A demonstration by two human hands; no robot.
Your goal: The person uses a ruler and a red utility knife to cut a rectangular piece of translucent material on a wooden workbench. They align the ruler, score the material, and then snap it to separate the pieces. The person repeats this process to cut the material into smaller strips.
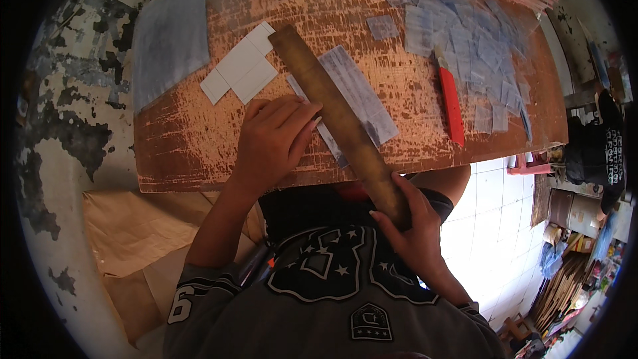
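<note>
Bar (339,119) lies slantwise over the sheet (362,96), its far end pointing up and left, its near end jutting past the table's (199,153) near edge above the lap. The right hand (417,226) grips that near end, thumb along one long edge and fingers along the other, closed on it beyond the wood. The left hand (282,133) comes in from the other side, fingers bunched and thumb drawn in, tips at the bar's left edge around its middle; whether they pinch the bar, the sheet or only press, I cannot tell. The sheet shows on both sides of the bar, a broad part to the right and a narrow margin to the left, with its lowest corner near the table's near edge. The card (242,66), white and stepped in outline, lies just beside the bar's far end, with a gap of wood between it and the blue film (174,36) along the table's left edge. Right of the sheet a wide band of scuffed wood runs to the red cutter (450,106), whose blade end lies at the left side of the heap (465,33) of clear pieces. One small square (382,27) sits apart from the heap, beyond the sheet.
</note>
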